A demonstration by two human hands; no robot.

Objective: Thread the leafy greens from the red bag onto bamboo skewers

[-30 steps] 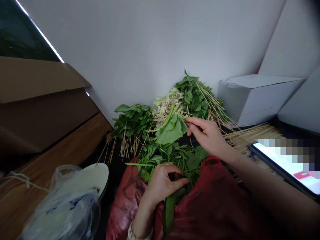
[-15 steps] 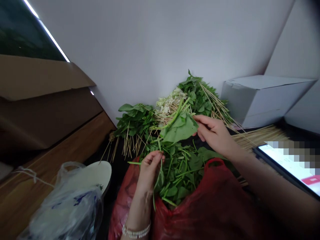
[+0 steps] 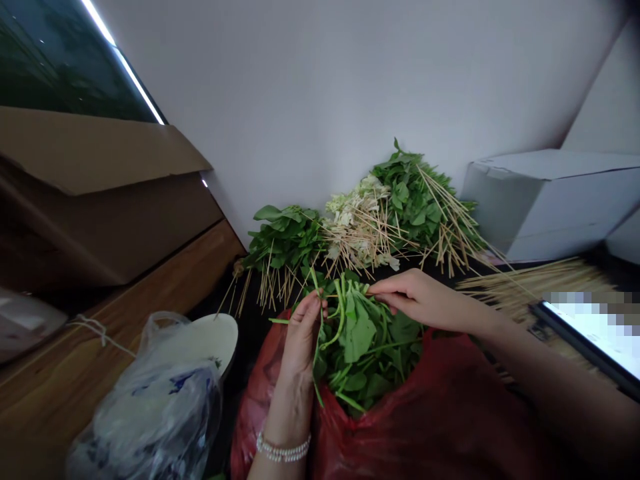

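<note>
Wall [image 3: 325,100] behind, greens [image 3: 357,353] between hands [image 3: 300,353] [image 3: 425,300]

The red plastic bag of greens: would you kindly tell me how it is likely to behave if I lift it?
It would probably sag and fold, since the red plastic bag looks thin and slack. The leafy greens heaped in its open mouth seem light and may spill if it tips.

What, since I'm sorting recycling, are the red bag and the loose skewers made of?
The red bag looks like thin plastic film: glossy, creased and slightly translucent. The skewers look like bare wood or bamboo, pale tan and matt with no visible coating; the view can't settle which of the two.
</note>
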